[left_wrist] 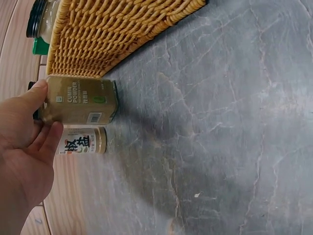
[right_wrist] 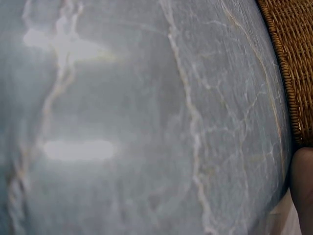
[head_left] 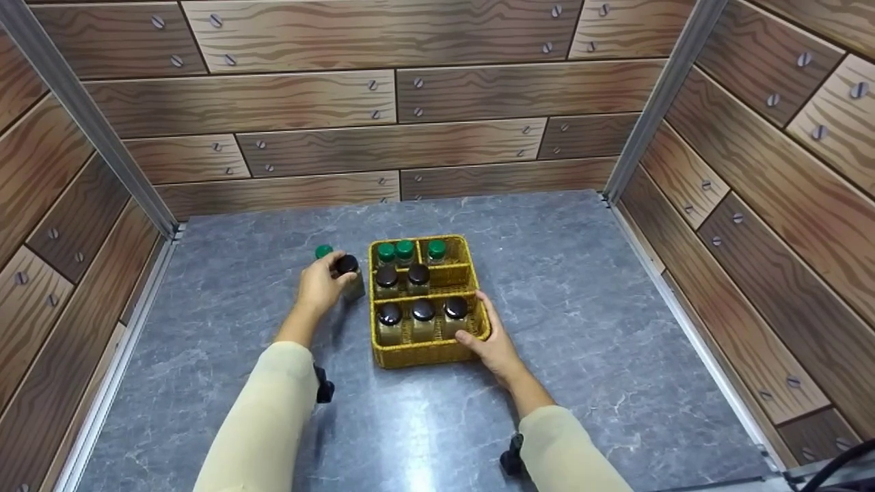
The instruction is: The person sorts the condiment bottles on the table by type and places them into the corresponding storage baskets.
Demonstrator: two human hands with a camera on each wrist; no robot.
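My left hand (head_left: 319, 285) pinches a cumin powder jar (left_wrist: 80, 100) near its black lid (head_left: 347, 264), just left of a yellow-brown wicker basket (head_left: 424, 355). Behind that hand stands a green-capped seasoning bottle (head_left: 324, 252), whose white label shows below the fingers in the left wrist view. At the basket's front right corner, my right hand (head_left: 499, 347) grips the rim, thumb over the front and fingers along the right side. Black-lidded jars (head_left: 423, 311) fill the front compartment. Two more (head_left: 387, 276) stand in the middle one. Green-capped bottles (head_left: 436, 249) occupy the back compartments.
The basket sits on a grey marbled tabletop (head_left: 581, 328). Wood-patterned panels (head_left: 314, 102) enclose the back and both sides, with metal rails (head_left: 704, 342) along the edges. A black cable (head_left: 837, 465) runs at the lower right corner.
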